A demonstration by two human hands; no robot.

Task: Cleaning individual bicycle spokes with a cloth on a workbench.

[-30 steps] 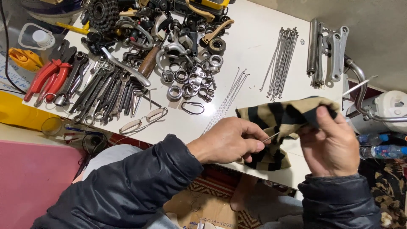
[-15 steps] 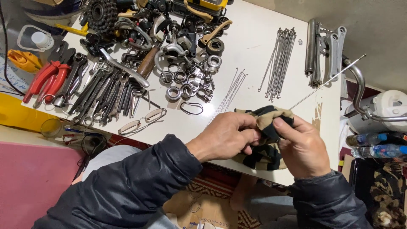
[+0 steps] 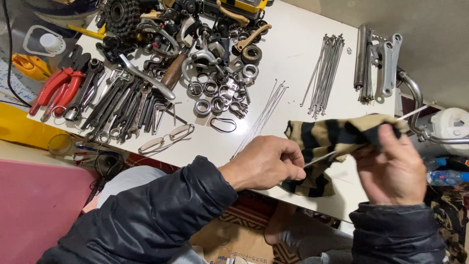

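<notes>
- Far left of white table, approx 9 o'clock from the hands: red-handled pliers, then a fan of wrenches w/ eyeglasses lying just below them.
- Top centre, 11–12 o'clock: heap of dark bike parts, a sprocket cluster and loose bearing rings.
- Left hand: thumb and forefinger pressed together, pinching one end of a thin metal spoke; other fingers curled in.
- Spoke runs from that pinch toward 2 o'clock, through the striped cloth, far tip showing past the cloth's upper right corner.
- Handling, as I judge it: spoke is light, stiff but springy, likely slick if oily (bends if levered mid-length), so grip near the end, close to the cloth.
- Cloth is tan w/ black stripes, soft and limp, draped over the table's near edge; bunch it around the wire.
- Right hand: fingers closed over the cloth's right part, squeezing it onto the spoke.
- At 12–1 o'clock from the right hand: bundle of loose spokes, then crank arms.
</notes>
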